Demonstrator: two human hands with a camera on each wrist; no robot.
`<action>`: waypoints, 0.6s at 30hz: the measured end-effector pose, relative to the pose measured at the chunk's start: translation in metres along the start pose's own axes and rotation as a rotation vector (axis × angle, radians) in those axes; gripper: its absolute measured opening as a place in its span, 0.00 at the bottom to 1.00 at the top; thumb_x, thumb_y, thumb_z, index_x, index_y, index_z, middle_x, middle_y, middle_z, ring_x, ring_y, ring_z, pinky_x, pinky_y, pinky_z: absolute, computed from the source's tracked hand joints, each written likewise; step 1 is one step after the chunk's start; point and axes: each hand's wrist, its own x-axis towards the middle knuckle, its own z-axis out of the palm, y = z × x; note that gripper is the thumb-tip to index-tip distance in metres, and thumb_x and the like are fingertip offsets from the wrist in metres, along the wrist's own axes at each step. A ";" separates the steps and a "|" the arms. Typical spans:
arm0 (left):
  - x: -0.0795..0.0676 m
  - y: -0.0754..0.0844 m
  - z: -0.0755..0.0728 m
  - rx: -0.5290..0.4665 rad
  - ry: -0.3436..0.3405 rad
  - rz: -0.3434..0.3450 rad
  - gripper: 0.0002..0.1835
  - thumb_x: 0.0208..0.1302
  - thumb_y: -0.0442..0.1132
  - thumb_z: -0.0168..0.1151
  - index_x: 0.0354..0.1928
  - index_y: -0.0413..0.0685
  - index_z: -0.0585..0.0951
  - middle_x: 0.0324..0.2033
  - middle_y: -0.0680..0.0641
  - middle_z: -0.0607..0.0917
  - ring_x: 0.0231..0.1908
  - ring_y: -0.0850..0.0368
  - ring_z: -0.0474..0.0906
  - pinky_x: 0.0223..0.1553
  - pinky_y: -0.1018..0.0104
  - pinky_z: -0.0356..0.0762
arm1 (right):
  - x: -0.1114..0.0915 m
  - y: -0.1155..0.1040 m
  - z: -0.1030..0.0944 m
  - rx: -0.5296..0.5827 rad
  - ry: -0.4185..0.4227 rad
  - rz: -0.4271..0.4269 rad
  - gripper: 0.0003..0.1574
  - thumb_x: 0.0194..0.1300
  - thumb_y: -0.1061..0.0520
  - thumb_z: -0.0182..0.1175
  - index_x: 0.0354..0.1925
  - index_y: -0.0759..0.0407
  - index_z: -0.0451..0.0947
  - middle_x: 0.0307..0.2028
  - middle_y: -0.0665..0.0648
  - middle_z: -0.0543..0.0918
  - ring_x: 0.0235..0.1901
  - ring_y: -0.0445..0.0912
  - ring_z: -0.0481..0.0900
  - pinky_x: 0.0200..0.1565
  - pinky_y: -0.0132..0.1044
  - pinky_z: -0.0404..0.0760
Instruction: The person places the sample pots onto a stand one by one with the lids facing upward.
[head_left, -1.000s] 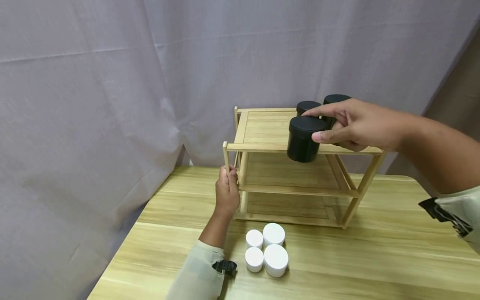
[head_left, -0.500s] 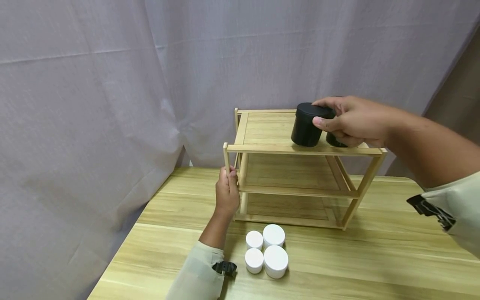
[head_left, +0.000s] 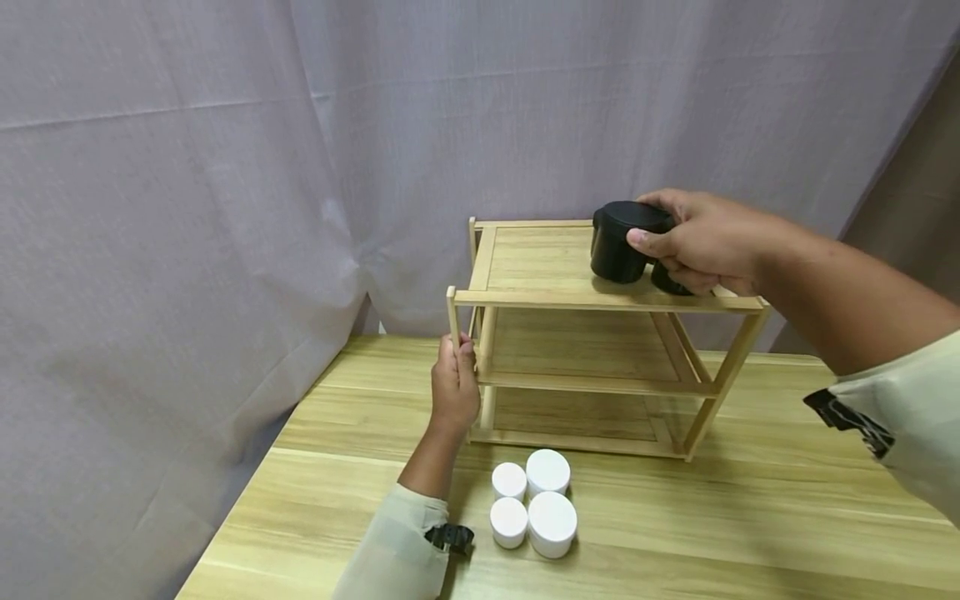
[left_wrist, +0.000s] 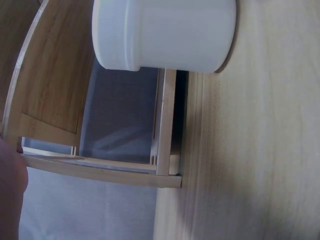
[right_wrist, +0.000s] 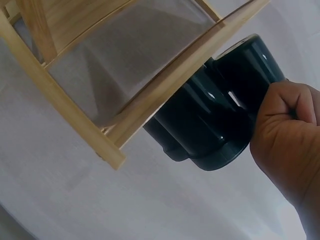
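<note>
Black jar (head_left: 618, 250) pinched in my right grip (head_left: 708, 242) at the top of the rack (head_left: 540, 297), my left grip (head_left: 455, 383) clasps the rack's left post (head_left: 452, 312).

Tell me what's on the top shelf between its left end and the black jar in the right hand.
Head view: the top shelf is bare wood up to the black jar; only another jar's edge peeks out behind its left side.

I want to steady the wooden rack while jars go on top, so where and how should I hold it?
Probably best by the front left post of the wooden rack, coming from the left: it is slim enough to grip, as the left hand does, while the right hand and black jars crowd the top shelf's right half.
</note>
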 end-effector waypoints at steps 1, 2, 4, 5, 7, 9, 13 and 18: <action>0.000 0.000 0.000 0.001 0.000 0.001 0.12 0.88 0.34 0.46 0.49 0.30 0.74 0.25 0.37 0.74 0.25 0.64 0.65 0.27 0.73 0.66 | 0.000 0.000 0.000 0.003 0.002 0.005 0.44 0.90 0.48 0.46 0.89 0.55 0.38 0.57 0.62 0.79 0.17 0.38 0.59 0.21 0.35 0.64; 0.000 0.000 0.000 -0.001 0.001 0.000 0.12 0.88 0.34 0.47 0.49 0.29 0.74 0.25 0.37 0.74 0.25 0.64 0.65 0.27 0.73 0.66 | 0.000 0.001 0.001 0.005 0.004 0.009 0.44 0.90 0.48 0.46 0.89 0.55 0.39 0.57 0.61 0.79 0.18 0.38 0.60 0.21 0.35 0.64; -0.001 0.000 0.000 -0.008 -0.001 -0.001 0.12 0.88 0.35 0.47 0.49 0.29 0.74 0.25 0.36 0.74 0.25 0.64 0.66 0.27 0.73 0.66 | 0.000 0.002 0.002 0.010 0.006 0.016 0.44 0.90 0.48 0.46 0.89 0.55 0.39 0.57 0.61 0.79 0.18 0.38 0.60 0.21 0.35 0.64; -0.001 0.000 0.000 -0.013 -0.002 -0.001 0.13 0.88 0.35 0.47 0.49 0.29 0.74 0.25 0.36 0.74 0.25 0.64 0.66 0.27 0.73 0.66 | 0.000 0.002 0.002 0.012 0.008 0.017 0.44 0.90 0.48 0.46 0.89 0.55 0.38 0.58 0.62 0.78 0.18 0.38 0.60 0.21 0.35 0.64; -0.001 0.000 0.000 -0.017 -0.002 -0.001 0.12 0.88 0.35 0.47 0.49 0.30 0.74 0.25 0.35 0.74 0.25 0.64 0.66 0.27 0.73 0.66 | 0.001 0.002 0.003 0.018 0.016 0.017 0.45 0.90 0.48 0.45 0.89 0.55 0.36 0.61 0.64 0.77 0.18 0.38 0.60 0.21 0.35 0.64; 0.000 0.001 0.000 -0.017 0.000 -0.003 0.12 0.89 0.36 0.47 0.49 0.30 0.74 0.25 0.35 0.74 0.25 0.65 0.66 0.27 0.73 0.66 | 0.001 0.002 0.005 0.022 0.026 0.018 0.45 0.90 0.47 0.45 0.89 0.56 0.35 0.63 0.66 0.76 0.18 0.39 0.60 0.21 0.35 0.64; 0.000 0.000 -0.001 -0.010 0.001 0.001 0.14 0.89 0.36 0.46 0.50 0.27 0.74 0.25 0.37 0.74 0.25 0.65 0.65 0.27 0.73 0.66 | 0.004 0.002 0.007 0.024 0.049 0.027 0.47 0.89 0.46 0.46 0.89 0.56 0.34 0.63 0.66 0.77 0.18 0.39 0.60 0.22 0.37 0.64; -0.001 -0.003 -0.001 0.000 0.010 0.056 0.14 0.89 0.37 0.45 0.50 0.28 0.73 0.24 0.44 0.73 0.24 0.66 0.64 0.24 0.72 0.66 | 0.005 0.003 0.008 0.017 0.060 0.050 0.48 0.89 0.46 0.47 0.89 0.56 0.33 0.60 0.65 0.78 0.18 0.40 0.60 0.22 0.37 0.63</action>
